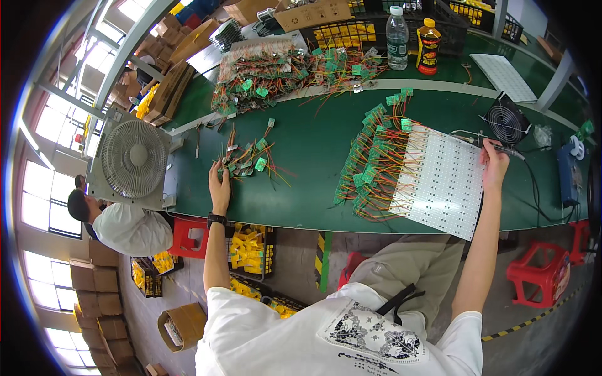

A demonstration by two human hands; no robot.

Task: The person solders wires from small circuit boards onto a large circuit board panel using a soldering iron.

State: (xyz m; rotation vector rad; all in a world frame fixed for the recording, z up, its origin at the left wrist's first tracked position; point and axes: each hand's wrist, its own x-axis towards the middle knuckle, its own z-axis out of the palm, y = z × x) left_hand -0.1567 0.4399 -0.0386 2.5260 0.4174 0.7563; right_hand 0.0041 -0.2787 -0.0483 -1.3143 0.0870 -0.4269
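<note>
My left hand (219, 188), with a dark band on its wrist, reaches to the near-left edge of a small loose pile of green circuit boards with wires (246, 158). Its thumb and fingers are apart and touch the pile's edge. A soldering iron (505, 150) is in my right hand (495, 164), closed round it over the right edge of a white panel (439, 175). This panel lies tilted on the green bench, dotted with rows of small marks. Along its left side, red and yellow wires join it to several rows of green circuit boards (370, 163).
A big heap of wired boards (260, 75) lies at the back left. A water bottle (397, 41) and a dark drink bottle (428, 47) stand behind the panel. A black fan (506, 119) and blue soldering station (569, 169) are right; a large fan (135, 156) and a seated person (128, 229) are left.
</note>
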